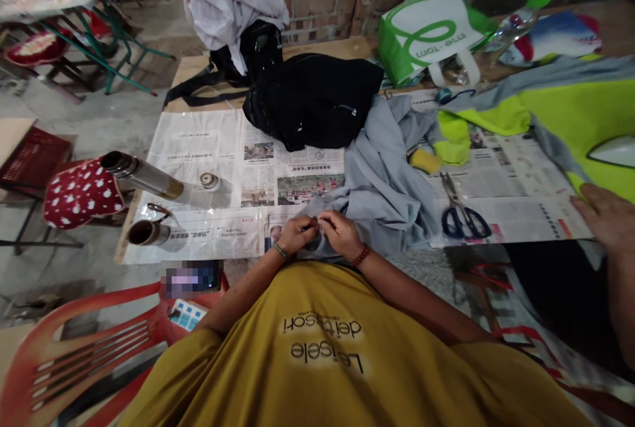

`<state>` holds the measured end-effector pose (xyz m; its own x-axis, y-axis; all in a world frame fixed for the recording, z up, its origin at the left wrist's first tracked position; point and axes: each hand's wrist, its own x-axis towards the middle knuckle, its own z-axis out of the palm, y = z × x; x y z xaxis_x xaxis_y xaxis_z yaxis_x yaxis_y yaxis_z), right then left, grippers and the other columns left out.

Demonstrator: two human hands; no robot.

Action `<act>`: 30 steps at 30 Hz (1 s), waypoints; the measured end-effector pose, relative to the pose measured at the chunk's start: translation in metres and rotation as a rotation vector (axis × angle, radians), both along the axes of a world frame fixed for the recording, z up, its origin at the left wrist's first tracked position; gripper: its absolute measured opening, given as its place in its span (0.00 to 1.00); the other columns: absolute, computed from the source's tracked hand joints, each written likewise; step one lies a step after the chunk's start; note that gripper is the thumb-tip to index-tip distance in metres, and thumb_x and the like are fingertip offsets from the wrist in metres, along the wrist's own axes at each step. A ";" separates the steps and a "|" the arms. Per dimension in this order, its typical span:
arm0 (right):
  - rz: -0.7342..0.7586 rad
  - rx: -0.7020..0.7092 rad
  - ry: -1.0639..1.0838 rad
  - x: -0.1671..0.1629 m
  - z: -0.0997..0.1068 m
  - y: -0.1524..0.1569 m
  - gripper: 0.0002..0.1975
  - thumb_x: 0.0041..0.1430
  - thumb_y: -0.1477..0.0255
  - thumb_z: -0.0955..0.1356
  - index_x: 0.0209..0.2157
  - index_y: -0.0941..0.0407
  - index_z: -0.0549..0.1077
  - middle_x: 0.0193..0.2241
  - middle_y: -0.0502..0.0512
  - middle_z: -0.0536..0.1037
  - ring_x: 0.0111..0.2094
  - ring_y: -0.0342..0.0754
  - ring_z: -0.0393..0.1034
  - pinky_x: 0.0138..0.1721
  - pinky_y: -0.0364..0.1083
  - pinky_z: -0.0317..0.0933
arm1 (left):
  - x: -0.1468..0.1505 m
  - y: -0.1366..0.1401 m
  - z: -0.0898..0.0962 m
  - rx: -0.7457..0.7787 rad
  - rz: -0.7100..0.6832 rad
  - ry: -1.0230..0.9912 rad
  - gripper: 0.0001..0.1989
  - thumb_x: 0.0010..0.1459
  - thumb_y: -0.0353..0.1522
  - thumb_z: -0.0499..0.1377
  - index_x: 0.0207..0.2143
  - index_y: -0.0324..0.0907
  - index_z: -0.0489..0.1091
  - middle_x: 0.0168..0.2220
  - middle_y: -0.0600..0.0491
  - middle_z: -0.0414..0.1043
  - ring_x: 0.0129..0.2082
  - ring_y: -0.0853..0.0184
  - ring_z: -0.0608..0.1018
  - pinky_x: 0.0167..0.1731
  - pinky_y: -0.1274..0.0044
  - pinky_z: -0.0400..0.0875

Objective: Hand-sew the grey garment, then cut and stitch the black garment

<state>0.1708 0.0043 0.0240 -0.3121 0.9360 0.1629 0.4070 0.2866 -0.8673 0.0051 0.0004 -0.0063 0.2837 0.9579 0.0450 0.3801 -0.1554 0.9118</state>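
Note:
My left hand (296, 234) and my right hand (341, 235) meet at the table's front edge, close in front of my body. Both have their fingers pinched together at the near end of a grey cloth garment (381, 182). The right hand grips the cloth's edge. At the left fingertips a small dark bit shows, too small to name. The rest of the grey cloth spreads in folds away from me and to the right. A pair of scissors (464, 212) with dark blue handles lies on the newspaper right of the cloth, blades pointing away. A yellow sponge-like piece (425, 160) touches the cloth.
Newspaper (193, 143) covers the table. A steel flask (143, 176), its cap (209, 180) and a mug (149, 232) stand left. Behind lie a black bag (312, 100) and a green-white bag (431, 30). At right, another person's hand (608, 215) is near an iron (615, 151) on a yellow-grey garment (575, 110).

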 end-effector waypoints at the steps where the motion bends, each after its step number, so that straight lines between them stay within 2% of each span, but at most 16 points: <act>1: -0.015 -0.092 0.048 -0.001 -0.002 0.001 0.09 0.61 0.66 0.60 0.34 0.55 0.69 0.24 0.51 0.72 0.27 0.44 0.68 0.34 0.44 0.64 | 0.000 0.000 -0.001 0.009 0.003 -0.006 0.07 0.54 0.31 0.57 0.26 0.38 0.72 0.25 0.53 0.71 0.27 0.70 0.73 0.32 0.79 0.67; 3: -0.030 -0.267 0.156 -0.002 -0.007 0.002 0.10 0.59 0.64 0.62 0.37 0.55 0.68 0.20 0.47 0.70 0.21 0.42 0.65 0.28 0.42 0.62 | -0.001 -0.001 -0.001 0.025 0.004 -0.024 0.07 0.54 0.31 0.57 0.26 0.38 0.72 0.25 0.53 0.71 0.27 0.71 0.73 0.31 0.79 0.67; 5: -0.034 -0.397 0.247 -0.001 -0.012 0.002 0.13 0.55 0.62 0.64 0.38 0.55 0.68 0.20 0.46 0.70 0.20 0.42 0.65 0.24 0.41 0.61 | -0.001 -0.001 -0.002 0.032 0.001 -0.033 0.07 0.55 0.31 0.57 0.27 0.38 0.72 0.26 0.52 0.72 0.27 0.70 0.73 0.31 0.79 0.67; 8: -0.026 -0.490 0.283 0.002 -0.016 0.000 0.14 0.51 0.60 0.66 0.36 0.55 0.70 0.20 0.47 0.71 0.20 0.42 0.65 0.22 0.42 0.61 | 0.000 -0.001 -0.001 0.026 0.000 -0.013 0.08 0.56 0.32 0.57 0.26 0.38 0.72 0.26 0.52 0.72 0.28 0.70 0.73 0.32 0.79 0.67; 10: -0.029 -0.441 0.248 0.005 -0.014 -0.001 0.12 0.53 0.61 0.65 0.33 0.55 0.71 0.20 0.49 0.72 0.21 0.43 0.66 0.24 0.43 0.63 | 0.000 -0.001 -0.001 0.019 0.006 -0.001 0.08 0.56 0.32 0.57 0.27 0.39 0.73 0.26 0.53 0.72 0.28 0.70 0.73 0.32 0.79 0.67; 16: -0.006 -0.006 0.058 0.008 -0.003 -0.006 0.10 0.60 0.67 0.62 0.32 0.54 0.72 0.26 0.53 0.75 0.28 0.45 0.69 0.36 0.45 0.65 | 0.001 -0.002 -0.002 0.060 -0.010 -0.001 0.08 0.55 0.32 0.56 0.27 0.39 0.73 0.25 0.53 0.72 0.27 0.71 0.72 0.31 0.79 0.67; 20: -0.051 0.051 0.078 0.004 0.004 -0.006 0.09 0.60 0.67 0.61 0.32 0.54 0.71 0.28 0.54 0.75 0.31 0.45 0.70 0.38 0.45 0.65 | 0.002 -0.002 -0.003 0.098 -0.001 0.019 0.06 0.54 0.30 0.57 0.27 0.39 0.73 0.24 0.53 0.70 0.26 0.70 0.72 0.29 0.79 0.66; 22: -0.123 -0.013 0.148 0.003 0.010 -0.001 0.09 0.60 0.66 0.62 0.34 0.54 0.70 0.26 0.52 0.74 0.29 0.44 0.69 0.36 0.45 0.65 | 0.003 -0.003 -0.003 0.114 -0.015 0.017 0.06 0.53 0.29 0.57 0.27 0.39 0.73 0.24 0.53 0.71 0.26 0.70 0.72 0.30 0.78 0.67; 24: -0.146 -0.164 0.276 0.003 0.018 0.007 0.09 0.59 0.62 0.63 0.35 0.54 0.68 0.26 0.50 0.74 0.26 0.43 0.69 0.30 0.43 0.65 | 0.003 -0.004 -0.003 0.115 -0.021 0.004 0.06 0.54 0.30 0.57 0.27 0.39 0.73 0.25 0.53 0.71 0.26 0.70 0.72 0.30 0.79 0.67; 27: -0.079 -0.475 0.561 0.004 0.027 0.018 0.14 0.57 0.57 0.65 0.37 0.52 0.62 0.27 0.47 0.74 0.22 0.42 0.70 0.22 0.41 0.63 | 0.003 -0.004 -0.002 0.097 0.001 -0.015 0.08 0.56 0.32 0.57 0.26 0.39 0.72 0.25 0.53 0.71 0.25 0.71 0.72 0.30 0.79 0.68; 30: -0.001 -0.727 0.792 0.005 0.031 0.025 0.18 0.55 0.58 0.68 0.39 0.51 0.59 0.26 0.45 0.74 0.24 0.44 0.73 0.24 0.43 0.67 | 0.002 -0.004 -0.002 0.088 0.003 -0.033 0.09 0.56 0.33 0.57 0.27 0.38 0.73 0.25 0.53 0.71 0.26 0.71 0.72 0.30 0.78 0.68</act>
